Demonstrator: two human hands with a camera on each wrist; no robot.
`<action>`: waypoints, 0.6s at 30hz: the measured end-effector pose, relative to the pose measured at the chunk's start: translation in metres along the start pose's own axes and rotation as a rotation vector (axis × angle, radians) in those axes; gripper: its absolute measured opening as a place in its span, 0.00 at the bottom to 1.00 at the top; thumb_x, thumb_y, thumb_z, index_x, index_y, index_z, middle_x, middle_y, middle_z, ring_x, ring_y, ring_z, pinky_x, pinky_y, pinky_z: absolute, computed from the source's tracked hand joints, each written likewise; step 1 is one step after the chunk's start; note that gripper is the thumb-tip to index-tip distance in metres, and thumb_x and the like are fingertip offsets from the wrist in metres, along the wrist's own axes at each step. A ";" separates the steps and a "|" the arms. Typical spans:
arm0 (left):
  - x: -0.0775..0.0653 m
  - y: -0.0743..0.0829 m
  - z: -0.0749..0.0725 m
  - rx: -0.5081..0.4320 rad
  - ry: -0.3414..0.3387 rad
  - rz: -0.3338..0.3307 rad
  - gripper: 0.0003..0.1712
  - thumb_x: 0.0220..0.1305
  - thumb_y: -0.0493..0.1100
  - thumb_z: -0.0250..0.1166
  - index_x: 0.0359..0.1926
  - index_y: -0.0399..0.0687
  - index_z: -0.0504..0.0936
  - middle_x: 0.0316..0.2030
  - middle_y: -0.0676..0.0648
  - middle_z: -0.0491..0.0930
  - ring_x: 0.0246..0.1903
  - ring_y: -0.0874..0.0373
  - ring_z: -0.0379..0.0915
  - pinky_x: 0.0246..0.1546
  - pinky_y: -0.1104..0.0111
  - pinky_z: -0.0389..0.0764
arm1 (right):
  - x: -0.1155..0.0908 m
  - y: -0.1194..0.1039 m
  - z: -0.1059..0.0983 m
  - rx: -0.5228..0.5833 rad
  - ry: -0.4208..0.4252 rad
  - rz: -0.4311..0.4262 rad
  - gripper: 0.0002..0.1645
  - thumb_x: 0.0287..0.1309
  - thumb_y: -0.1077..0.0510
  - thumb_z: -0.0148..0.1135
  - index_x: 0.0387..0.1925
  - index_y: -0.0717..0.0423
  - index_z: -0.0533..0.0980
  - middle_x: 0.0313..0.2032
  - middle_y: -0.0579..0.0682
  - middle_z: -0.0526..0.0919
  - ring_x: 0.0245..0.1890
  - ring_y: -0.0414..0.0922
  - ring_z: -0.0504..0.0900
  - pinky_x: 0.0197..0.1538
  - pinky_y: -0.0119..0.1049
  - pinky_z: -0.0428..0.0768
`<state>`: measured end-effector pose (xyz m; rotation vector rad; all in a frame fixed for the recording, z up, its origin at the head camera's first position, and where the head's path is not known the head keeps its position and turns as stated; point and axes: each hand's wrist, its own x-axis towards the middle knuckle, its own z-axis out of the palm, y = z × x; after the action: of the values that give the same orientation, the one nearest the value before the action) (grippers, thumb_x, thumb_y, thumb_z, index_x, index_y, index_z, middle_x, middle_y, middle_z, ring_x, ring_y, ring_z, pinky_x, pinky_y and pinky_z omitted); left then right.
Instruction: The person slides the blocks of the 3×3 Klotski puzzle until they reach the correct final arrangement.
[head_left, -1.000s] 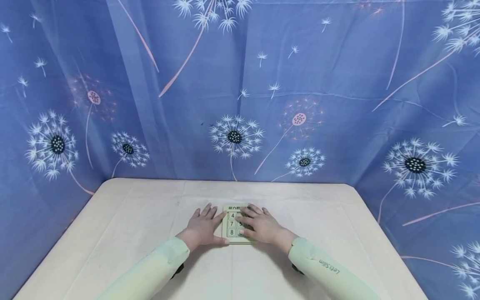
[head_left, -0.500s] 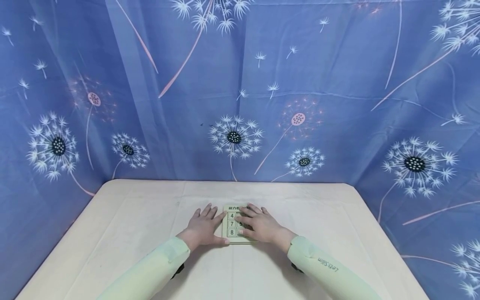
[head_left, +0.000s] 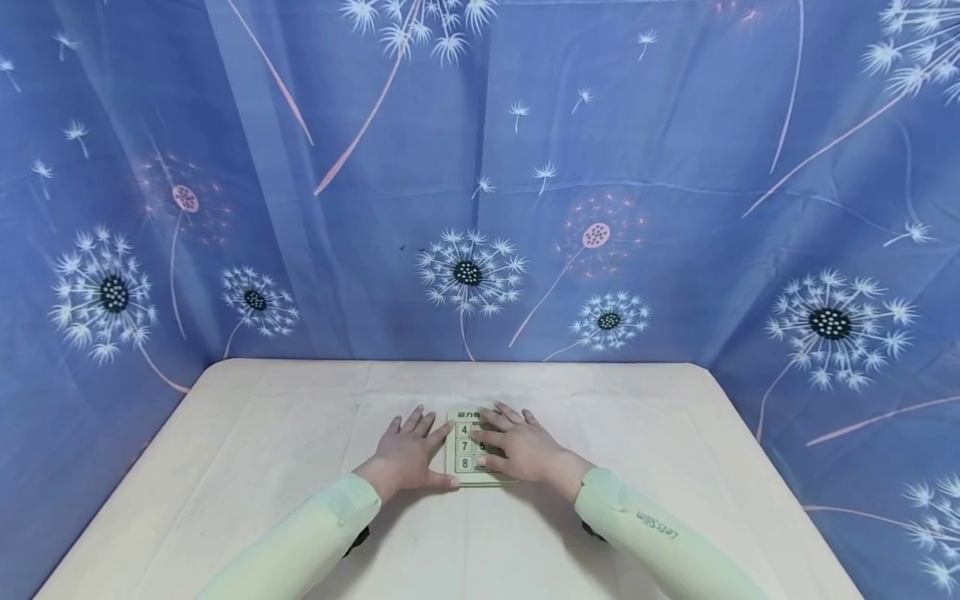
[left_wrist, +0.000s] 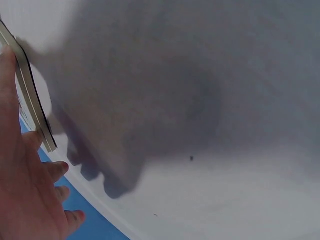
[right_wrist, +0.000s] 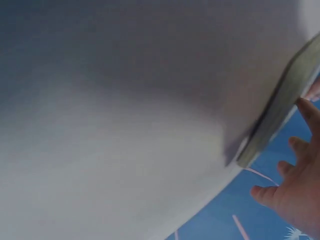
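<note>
A pale green number slide puzzle [head_left: 464, 447] lies flat on the table, with tiles 4, 7 and 8 showing down its left column and part of a 5 beside them. My left hand [head_left: 408, 454] is spread along the puzzle's left side, index fingertip and thumb tip touching its edge. Over the right part lies my right hand [head_left: 531, 452], fingers extended and some of them above the tiles; it hides the right-hand tiles. In the left wrist view the puzzle's side edge [left_wrist: 32, 95] shows beside the left fingers. The right wrist view shows the opposite edge [right_wrist: 280, 107].
A cream cloth covers the table [head_left: 285, 500], which has rounded far corners. Blue curtains [head_left: 360, 275] printed with dandelions hang behind it and at both sides. Light green sleeves [head_left: 300, 537] cover both forearms.
The head view has shifted very slightly. Both hands keep their places at the puzzle, and the visible tiles stand as before.
</note>
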<state>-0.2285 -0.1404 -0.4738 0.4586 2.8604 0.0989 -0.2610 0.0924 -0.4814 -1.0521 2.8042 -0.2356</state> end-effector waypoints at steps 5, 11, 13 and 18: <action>-0.001 0.000 -0.001 0.001 0.002 -0.002 0.58 0.56 0.79 0.64 0.80 0.58 0.60 0.80 0.41 0.57 0.82 0.42 0.46 0.81 0.43 0.54 | -0.002 -0.004 -0.006 -0.018 -0.005 -0.004 0.32 0.73 0.36 0.51 0.73 0.38 0.70 0.81 0.51 0.58 0.81 0.60 0.54 0.76 0.71 0.59; -0.002 0.000 0.000 0.007 0.004 -0.001 0.58 0.55 0.79 0.64 0.80 0.58 0.60 0.80 0.41 0.57 0.82 0.42 0.46 0.81 0.43 0.54 | -0.010 -0.007 -0.011 0.016 -0.011 -0.007 0.32 0.74 0.37 0.51 0.73 0.40 0.69 0.79 0.54 0.60 0.81 0.62 0.55 0.76 0.73 0.58; -0.002 -0.001 0.000 0.005 0.007 0.000 0.58 0.55 0.79 0.64 0.80 0.58 0.60 0.80 0.41 0.57 0.82 0.41 0.46 0.81 0.43 0.54 | -0.013 -0.005 -0.011 0.027 -0.004 -0.005 0.31 0.74 0.38 0.51 0.73 0.42 0.70 0.79 0.54 0.61 0.80 0.62 0.56 0.76 0.73 0.58; -0.001 -0.001 0.001 0.002 0.007 0.002 0.58 0.55 0.79 0.64 0.80 0.58 0.60 0.80 0.41 0.57 0.82 0.41 0.46 0.81 0.42 0.54 | -0.018 0.001 -0.009 0.035 0.015 0.001 0.32 0.75 0.39 0.51 0.73 0.44 0.70 0.79 0.55 0.62 0.80 0.62 0.57 0.75 0.73 0.58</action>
<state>-0.2272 -0.1416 -0.4744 0.4626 2.8675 0.0985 -0.2498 0.1058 -0.4713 -1.0453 2.8031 -0.2929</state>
